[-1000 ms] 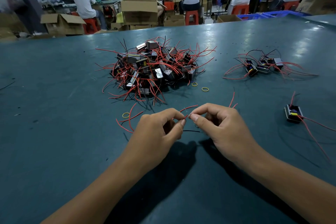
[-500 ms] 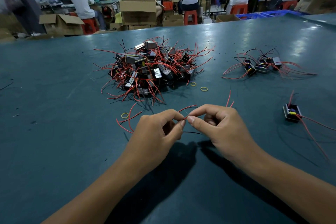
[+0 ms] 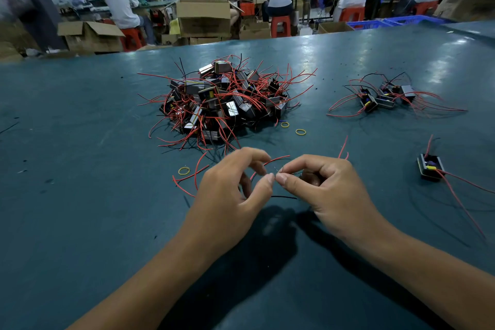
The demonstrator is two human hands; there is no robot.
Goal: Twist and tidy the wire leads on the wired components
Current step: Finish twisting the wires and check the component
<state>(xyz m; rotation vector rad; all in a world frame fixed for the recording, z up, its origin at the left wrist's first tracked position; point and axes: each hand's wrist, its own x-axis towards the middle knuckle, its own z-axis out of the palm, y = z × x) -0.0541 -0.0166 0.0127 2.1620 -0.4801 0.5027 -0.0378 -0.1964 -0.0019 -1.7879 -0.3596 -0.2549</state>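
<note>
My left hand [image 3: 227, 190]: curled over the worktop [image 3: 80, 195], thumb and forefinger pinching the bare tip of a red lead [image 3: 276, 159]; the other fingers arch above it.
My right hand [image 3: 329, 190]: curled the same way, thumb and forefinger pinching the wire ends right against my left fingertips, so the two pinches touch.
Wire in my hands: the red lead arcs up between the two hands; a thin black lead [image 3: 284, 197] runs across the gap just below my thumbs. More red leads [image 3: 187, 182] loop out onto the worktop to the left of my left hand, and two red tips [image 3: 343, 146] stick up behind my right hand.
Component I am working on: hidden under my hands; I cannot tell where its body sits.
Unsorted pile [image 3: 222, 102]: a heap of small black components with tangled red and black leads, straight ahead of my hands, near them.
Small group [image 3: 383, 96]: a few components with their leads fanned out, far right of the pile, well apart from it.
Single component [image 3: 430, 167]: lies alone to the right of my right hand, red leads trailing toward the right edge.
Rubber bands: one yellow band [image 3: 184, 170] just left of my left hand, two more [image 3: 300, 131] by the near edge of the pile.
Background: other people seated at benches, cardboard boxes [image 3: 203, 17], red stools [image 3: 280, 25].
</note>
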